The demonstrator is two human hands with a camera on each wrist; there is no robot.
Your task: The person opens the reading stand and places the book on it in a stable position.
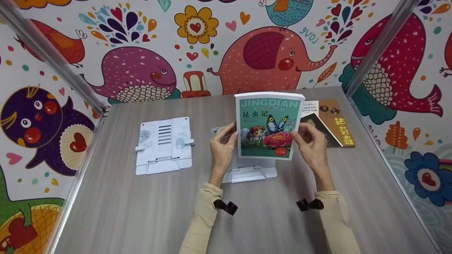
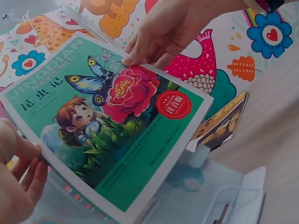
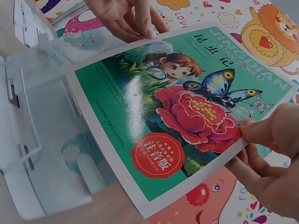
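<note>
Both hands hold a green-covered book (image 1: 270, 127) with a butterfly, a red flower and a child on its front. My left hand (image 1: 223, 148) grips its left edge, thumb on the cover side and fingers behind. At the opposite edge my right hand (image 1: 312, 144) pinches it, the thumb (image 3: 254, 130) lying on the cover near the flower. The book is raised and tilted over a pale book stand (image 1: 249, 173), hiding much of it. That stand's wire page holder (image 3: 23, 116) shows in the right wrist view.
A second pale book stand (image 1: 164, 146) with slots and a wire holder lies on the table (image 1: 116, 211) to the left. Behind the right hand lie a brown book (image 1: 340, 123) and a black-and-white one (image 1: 314, 121). Patterned walls (image 1: 197, 35) and metal posts (image 1: 379, 46) enclose the table.
</note>
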